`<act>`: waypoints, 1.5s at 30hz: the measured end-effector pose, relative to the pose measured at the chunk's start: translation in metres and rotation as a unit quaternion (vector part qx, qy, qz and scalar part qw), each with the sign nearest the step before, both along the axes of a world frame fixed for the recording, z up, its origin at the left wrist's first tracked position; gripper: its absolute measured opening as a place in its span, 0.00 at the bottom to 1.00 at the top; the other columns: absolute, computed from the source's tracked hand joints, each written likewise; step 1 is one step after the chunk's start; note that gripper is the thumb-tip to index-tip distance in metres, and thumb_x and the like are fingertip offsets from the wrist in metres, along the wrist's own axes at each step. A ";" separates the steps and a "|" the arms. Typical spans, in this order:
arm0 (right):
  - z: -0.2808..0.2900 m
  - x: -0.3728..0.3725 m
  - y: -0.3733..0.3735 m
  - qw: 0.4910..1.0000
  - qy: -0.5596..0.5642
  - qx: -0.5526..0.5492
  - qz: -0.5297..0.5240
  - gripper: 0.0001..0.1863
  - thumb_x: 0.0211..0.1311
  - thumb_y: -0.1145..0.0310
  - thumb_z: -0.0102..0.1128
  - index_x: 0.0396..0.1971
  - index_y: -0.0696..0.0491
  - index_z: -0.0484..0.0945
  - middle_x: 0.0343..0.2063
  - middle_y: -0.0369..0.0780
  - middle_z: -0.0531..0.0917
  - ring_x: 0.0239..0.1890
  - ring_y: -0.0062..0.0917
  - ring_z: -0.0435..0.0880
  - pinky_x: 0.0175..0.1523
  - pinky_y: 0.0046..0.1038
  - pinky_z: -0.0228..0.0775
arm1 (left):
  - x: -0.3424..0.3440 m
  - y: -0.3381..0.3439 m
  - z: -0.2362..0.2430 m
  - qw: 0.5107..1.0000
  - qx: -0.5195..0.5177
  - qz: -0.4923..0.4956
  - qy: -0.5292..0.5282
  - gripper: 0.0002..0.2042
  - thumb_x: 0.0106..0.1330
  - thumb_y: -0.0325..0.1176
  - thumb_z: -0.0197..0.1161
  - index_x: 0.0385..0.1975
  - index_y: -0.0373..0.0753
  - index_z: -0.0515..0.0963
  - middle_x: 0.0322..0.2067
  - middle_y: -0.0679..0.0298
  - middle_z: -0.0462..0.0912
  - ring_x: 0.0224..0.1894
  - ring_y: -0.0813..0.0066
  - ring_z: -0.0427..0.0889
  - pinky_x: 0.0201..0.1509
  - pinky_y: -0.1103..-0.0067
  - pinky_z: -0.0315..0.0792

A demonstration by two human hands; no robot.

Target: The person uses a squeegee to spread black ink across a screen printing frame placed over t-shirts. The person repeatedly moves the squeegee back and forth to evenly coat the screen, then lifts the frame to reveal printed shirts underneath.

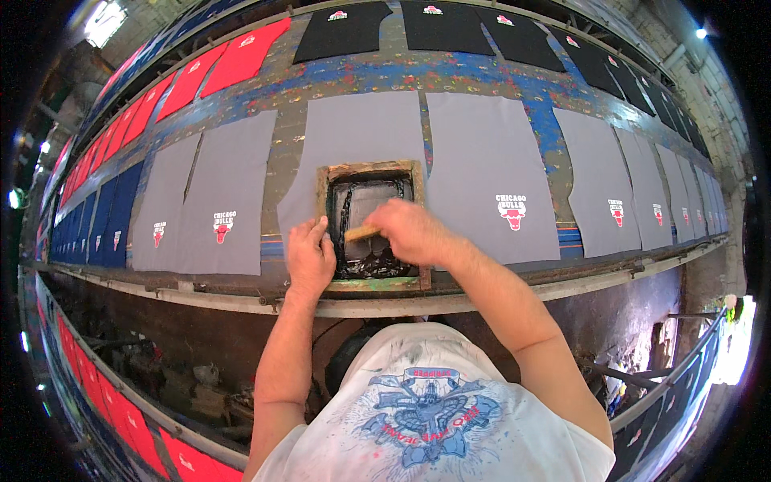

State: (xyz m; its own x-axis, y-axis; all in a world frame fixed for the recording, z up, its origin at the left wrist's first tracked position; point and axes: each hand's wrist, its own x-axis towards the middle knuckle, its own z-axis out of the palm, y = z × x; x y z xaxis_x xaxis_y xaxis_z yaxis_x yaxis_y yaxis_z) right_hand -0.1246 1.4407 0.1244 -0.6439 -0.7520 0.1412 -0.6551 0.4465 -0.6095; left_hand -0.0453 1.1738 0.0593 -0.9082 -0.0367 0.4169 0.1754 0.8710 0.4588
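1 white tee [438, 426], worn by the person, blue print on front, dark smudges near the neck. 1 metal rail [217, 299], pale, along table's near edge. 1 wooden frame [323, 189], approx. rect., worn, near bar greenish; lies on table nr. near edge, over lower pt. of a grey panel [361, 128]. L hand [312, 255] at frame's L bar, fingers close tog., thumb nr. the bar; can't tell if clamped or just resting. R hand [414, 233] over frame's R half, fingers clamped on squeegee [363, 233], wood-col. handle, tilted, inside frame. Black ink [373, 263], wet & glossy, mostly at frame's near end, w/ streaks up the inner L side. Adj. grey panel [490, 161] to R, flat, w/ white lettering over red horned-head print; similar grey ones both sides. Navy panels [120, 205] far L, same row. Table [285, 153], paint-spotted, blue patches, shows btwn. rows. Far row: red panels [245, 58] to L, black panels [341, 34] ctr. to R, small prints, flat.
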 end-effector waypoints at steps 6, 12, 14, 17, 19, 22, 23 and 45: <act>-0.012 -0.042 -0.021 0.985 0.130 -0.027 -0.109 0.24 0.57 0.82 0.63 0.55 0.51 0.89 0.46 0.45 0.89 0.54 0.47 0.86 0.64 0.48 0.80 | -0.001 -0.001 0.001 1.000 0.011 -0.011 -0.011 0.17 0.68 0.21 0.67 0.57 0.32 0.88 0.53 0.45 0.88 0.55 0.42 0.83 0.62 0.55 0.77; -0.017 0.031 -0.022 0.985 0.163 0.015 -0.047 0.26 0.57 0.75 0.68 0.58 0.51 0.87 0.47 0.43 0.89 0.52 0.42 0.87 0.60 0.44 0.77 | 0.001 -0.001 -0.011 0.999 0.038 -0.015 0.002 0.21 0.68 0.20 0.67 0.62 0.31 0.85 0.62 0.42 0.83 0.58 0.39 0.81 0.66 0.54 0.75; -0.014 0.059 -0.023 0.985 0.163 0.022 -0.044 0.24 0.59 0.74 0.68 0.58 0.51 0.87 0.48 0.43 0.89 0.52 0.42 0.86 0.60 0.44 0.77 | 0.003 -0.002 -0.014 0.998 0.062 -0.017 -0.008 0.23 0.68 0.20 0.66 0.64 0.30 0.84 0.63 0.41 0.82 0.61 0.38 0.80 0.69 0.54 0.74; -0.009 0.088 -0.023 0.990 0.129 0.041 -0.046 0.26 0.58 0.75 0.69 0.59 0.51 0.88 0.52 0.42 0.88 0.55 0.41 0.86 0.61 0.43 0.77 | 0.003 -0.003 -0.019 0.995 0.094 -0.025 -0.009 0.25 0.68 0.20 0.67 0.66 0.30 0.82 0.66 0.40 0.81 0.64 0.37 0.79 0.71 0.54 0.73; -0.007 0.101 -0.022 0.993 0.099 0.037 -0.055 0.27 0.57 0.75 0.70 0.60 0.50 0.88 0.54 0.43 0.87 0.58 0.42 0.85 0.62 0.44 0.77 | 0.004 -0.003 -0.021 0.993 0.113 -0.028 -0.016 0.26 0.67 0.20 0.67 0.67 0.31 0.82 0.68 0.40 0.80 0.66 0.37 0.78 0.73 0.55 0.72; -0.005 0.111 -0.017 0.995 0.071 0.070 -0.032 0.27 0.59 0.68 0.74 0.61 0.51 0.88 0.57 0.45 0.86 0.60 0.43 0.83 0.65 0.47 0.77 | 0.007 -0.005 -0.022 0.987 0.154 -0.024 -0.046 0.29 0.64 0.19 0.68 0.69 0.33 0.82 0.71 0.40 0.79 0.70 0.39 0.77 0.77 0.56 0.70; -0.004 0.113 -0.014 0.998 0.047 0.029 -0.044 0.27 0.60 0.68 0.75 0.62 0.51 0.87 0.60 0.46 0.85 0.63 0.44 0.81 0.67 0.48 0.76 | 0.008 -0.006 -0.021 0.982 0.177 -0.022 -0.059 0.31 0.63 0.19 0.68 0.70 0.34 0.81 0.71 0.40 0.79 0.72 0.41 0.76 0.79 0.57 0.70; -0.002 0.108 0.187 0.860 -0.189 -0.299 -0.368 0.25 0.69 0.67 0.75 0.66 0.49 0.87 0.74 0.49 0.77 0.75 0.36 0.77 0.73 0.38 0.75 | -0.016 0.150 0.017 0.865 0.493 0.004 -0.095 0.26 0.56 0.07 0.66 0.55 0.33 0.88 0.79 0.45 0.73 0.78 0.60 0.76 0.80 0.69 0.71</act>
